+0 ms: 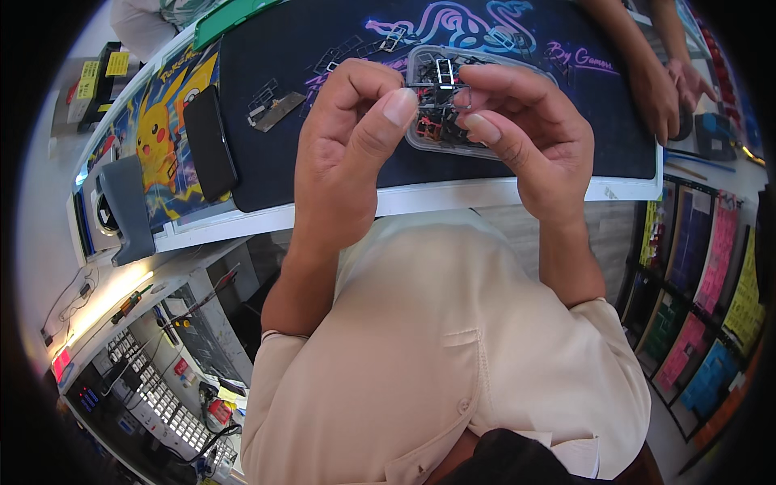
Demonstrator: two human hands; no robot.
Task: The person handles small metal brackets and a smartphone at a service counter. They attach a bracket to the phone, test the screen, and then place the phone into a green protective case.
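Above a clear plastic container (pixel 485 149) filled with small dark, silver and red parts, my left hand (pixel 343 137) pinches a small dark frame-like piece (pixel 444 94) between thumb and curled index finger. My right hand (pixel 541 141) has its thumb and fingertips closed on the other side of the same piece. A small silver rectangular frame (pixel 444 73) shows just above my fingertips; whether it is joined to the piece or lies behind it, I cannot tell.
A black mat (pixel 372 186) holds loose frames and a metal plate (pixel 279 111). At left are a black phone (pixel 210 145), a cartoon mat (pixel 158 190) and a grey stand (pixel 129 202). Another person's hands (pixel 659 101) rest at upper right. Colourful shelves (pixel 707 250) stand at lower right.
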